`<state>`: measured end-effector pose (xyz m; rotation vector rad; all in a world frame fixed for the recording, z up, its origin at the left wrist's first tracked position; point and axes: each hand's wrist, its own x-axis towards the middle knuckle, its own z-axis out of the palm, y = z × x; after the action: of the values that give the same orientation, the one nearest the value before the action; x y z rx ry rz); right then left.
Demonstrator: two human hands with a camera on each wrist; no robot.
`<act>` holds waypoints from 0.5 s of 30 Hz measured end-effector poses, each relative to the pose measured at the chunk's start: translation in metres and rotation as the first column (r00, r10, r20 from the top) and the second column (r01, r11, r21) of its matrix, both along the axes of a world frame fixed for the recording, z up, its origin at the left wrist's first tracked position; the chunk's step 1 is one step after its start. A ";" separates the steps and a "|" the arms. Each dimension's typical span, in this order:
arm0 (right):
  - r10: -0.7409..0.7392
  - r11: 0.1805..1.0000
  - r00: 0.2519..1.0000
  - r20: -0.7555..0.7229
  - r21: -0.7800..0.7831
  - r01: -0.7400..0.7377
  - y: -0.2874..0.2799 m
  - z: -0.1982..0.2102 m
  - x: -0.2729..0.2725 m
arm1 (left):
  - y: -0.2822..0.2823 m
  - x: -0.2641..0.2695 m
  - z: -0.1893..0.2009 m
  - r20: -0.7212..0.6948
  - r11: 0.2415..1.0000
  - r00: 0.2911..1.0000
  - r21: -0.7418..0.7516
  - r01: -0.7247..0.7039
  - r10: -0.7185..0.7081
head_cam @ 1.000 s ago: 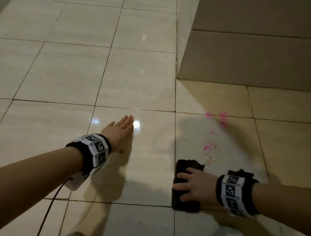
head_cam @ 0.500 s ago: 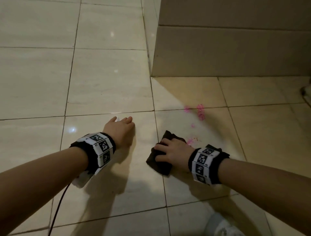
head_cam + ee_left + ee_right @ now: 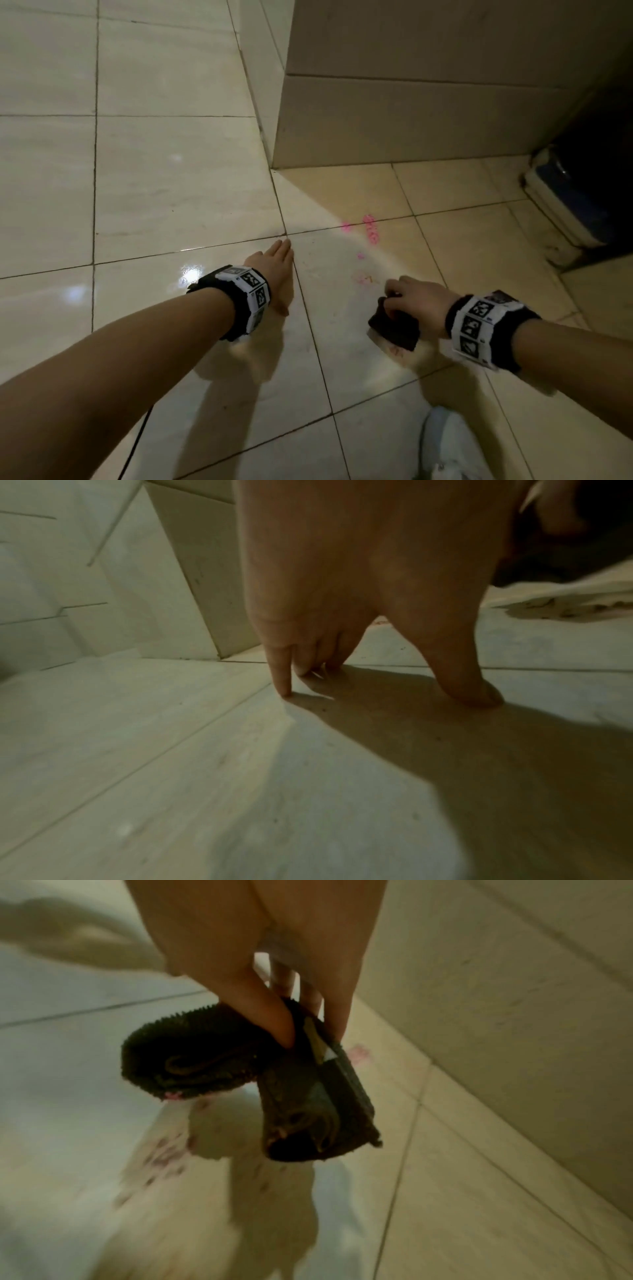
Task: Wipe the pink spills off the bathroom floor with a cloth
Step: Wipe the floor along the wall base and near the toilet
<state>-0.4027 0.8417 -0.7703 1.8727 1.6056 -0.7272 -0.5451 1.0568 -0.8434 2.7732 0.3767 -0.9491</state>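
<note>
Pink spills (image 3: 371, 229) mark the cream floor tiles near the wall corner, with fainter smears (image 3: 363, 277) closer to me. My right hand (image 3: 407, 301) pinches a dark brown cloth (image 3: 394, 328) and holds it lifted just above the floor; in the right wrist view the cloth (image 3: 260, 1074) hangs folded from my thumb and fingers, with a pink stain on its lower edge. Pale pink streaks (image 3: 164, 1153) lie on the tile under it. My left hand (image 3: 275, 265) rests flat on the floor, fingers straight, left of the spills. Its fingertips (image 3: 286, 691) touch the tile.
A tiled wall corner (image 3: 394, 113) rises just behind the spills. A dark object with a pale rim (image 3: 565, 205) stands at the far right. My white shoe (image 3: 448, 445) is at the bottom right. A black cable trails under my left forearm.
My right hand has moved right and lifted the cloth off the floor, bunched in its fingers. The smear near the cloth is fainter. The left hand stays planted on the tile.
</note>
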 end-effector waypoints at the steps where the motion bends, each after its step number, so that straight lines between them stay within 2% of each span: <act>1: -0.087 0.995 0.996 0.024 0.053 0.086 0.006 0.010 0.009 | 0.000 0.001 0.004 -0.010 1.000 1.000 0.008 0.013 -0.013; 3: -0.246 0.960 0.967 0.065 0.154 0.234 0.024 0.022 0.031 | -0.002 0.003 0.007 -0.027 0.999 0.999 0.024 0.025 -0.024; 5: -0.333 0.907 0.940 0.070 0.296 0.299 0.047 0.025 0.054 | -0.003 0.004 0.008 -0.048 0.999 0.999 0.033 0.008 -0.006; 9: -0.453 0.789 0.891 -0.032 0.451 0.418 0.094 0.021 0.089 | -0.002 0.013 0.019 -0.020 0.997 0.997 0.023 -0.076 0.077; 12: -0.429 0.746 0.897 -0.109 0.516 0.420 0.119 0.017 0.113 | -0.001 0.029 0.016 0.035 0.960 0.960 0.045 -0.278 0.276; 15: -0.352 0.731 0.920 -0.171 0.564 0.384 0.143 0.009 0.133 | 0.000 0.043 0.006 -0.043 0.907 0.910 0.117 -0.405 0.412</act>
<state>-0.2698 0.9844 -0.7617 2.7053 1.6272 -0.4510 -0.5020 1.0564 -0.8370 2.5941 1.0005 -0.9344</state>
